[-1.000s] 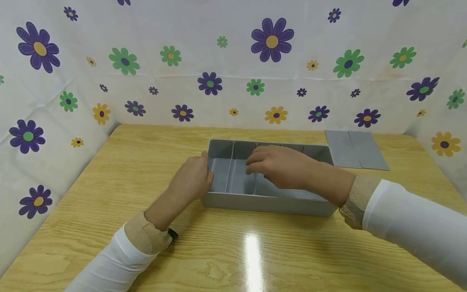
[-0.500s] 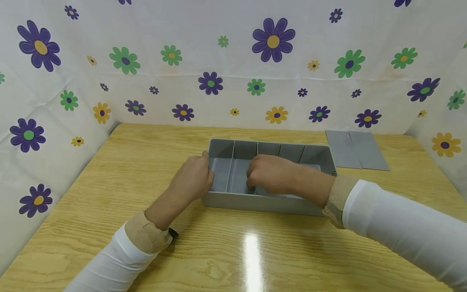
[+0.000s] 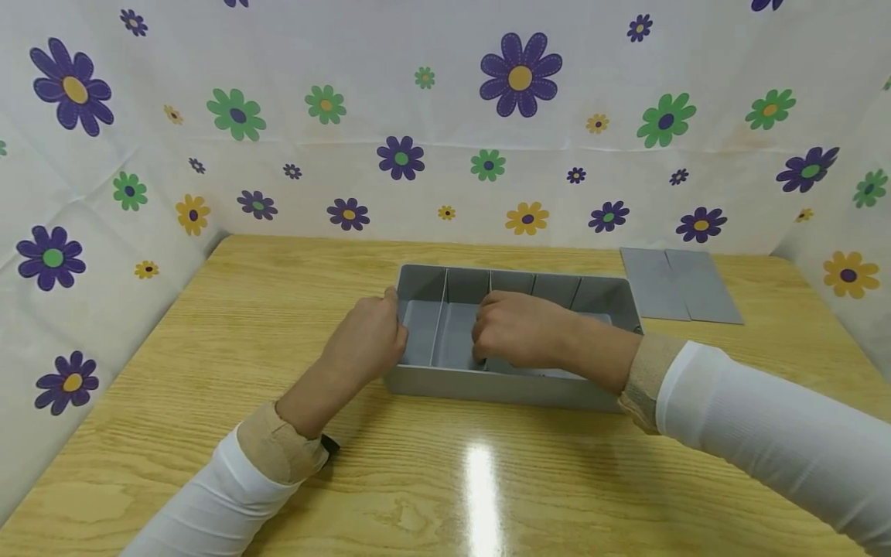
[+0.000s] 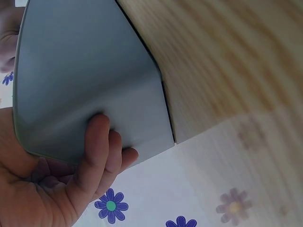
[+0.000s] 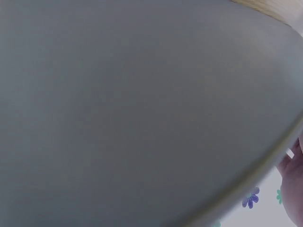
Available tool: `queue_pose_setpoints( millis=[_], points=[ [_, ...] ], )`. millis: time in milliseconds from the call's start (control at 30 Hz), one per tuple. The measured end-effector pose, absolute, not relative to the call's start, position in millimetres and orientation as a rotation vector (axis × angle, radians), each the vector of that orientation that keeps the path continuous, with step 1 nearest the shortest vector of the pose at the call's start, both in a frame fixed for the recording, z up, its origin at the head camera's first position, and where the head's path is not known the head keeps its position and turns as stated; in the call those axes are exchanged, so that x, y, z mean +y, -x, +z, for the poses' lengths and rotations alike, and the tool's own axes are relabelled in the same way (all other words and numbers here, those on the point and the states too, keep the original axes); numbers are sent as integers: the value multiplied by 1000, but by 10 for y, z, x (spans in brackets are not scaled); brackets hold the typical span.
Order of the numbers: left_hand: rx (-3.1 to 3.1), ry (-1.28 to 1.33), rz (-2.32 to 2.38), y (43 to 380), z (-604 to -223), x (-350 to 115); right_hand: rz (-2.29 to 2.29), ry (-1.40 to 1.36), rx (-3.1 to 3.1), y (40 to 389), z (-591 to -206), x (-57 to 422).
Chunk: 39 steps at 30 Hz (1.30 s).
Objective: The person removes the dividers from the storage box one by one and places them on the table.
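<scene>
A long grey box (image 3: 501, 388) sits on the table, with thin upright dividers across its inside. My left hand (image 3: 365, 340) grips the box's left end wall; in the left wrist view its fingers (image 4: 97, 146) bend against the outer face of that wall (image 4: 85, 71). My right hand (image 3: 522, 329) is down inside the box, fingers curled over the second divider (image 3: 490, 281) from the left and pinching it. Its fingertips are mostly hidden behind the knuckles. The first divider (image 3: 439, 325) stands upright to the left. The box wall (image 5: 142, 104) fills most of the right wrist view.
Two flat grey panels (image 3: 654, 286) lie side by side on the wooden table (image 3: 313, 271), behind and right of the box. A white cloth (image 3: 431, 108) with printed flowers hangs along the back and sides. Vertical lines mark the box's back wall farther right.
My right hand has come down deeper into the box and its fingers have curled over the second divider. Over the last half second it has hardly moved. The left hand stays put.
</scene>
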<state>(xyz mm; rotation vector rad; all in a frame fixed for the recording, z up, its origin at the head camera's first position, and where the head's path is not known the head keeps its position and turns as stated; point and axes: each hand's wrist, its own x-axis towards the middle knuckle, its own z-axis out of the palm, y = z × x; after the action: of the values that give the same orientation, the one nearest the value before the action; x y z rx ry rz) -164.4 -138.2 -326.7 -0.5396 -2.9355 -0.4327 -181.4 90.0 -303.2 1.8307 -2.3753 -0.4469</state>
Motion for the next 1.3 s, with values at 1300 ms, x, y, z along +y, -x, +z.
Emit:
queue_pose_setpoints(
  millis=[1300],
  points=[
    [-2936, 539, -422, 1629, -3266, -1373, -65, -1669, -2424, 1777, -2319, 1309]
  ],
)
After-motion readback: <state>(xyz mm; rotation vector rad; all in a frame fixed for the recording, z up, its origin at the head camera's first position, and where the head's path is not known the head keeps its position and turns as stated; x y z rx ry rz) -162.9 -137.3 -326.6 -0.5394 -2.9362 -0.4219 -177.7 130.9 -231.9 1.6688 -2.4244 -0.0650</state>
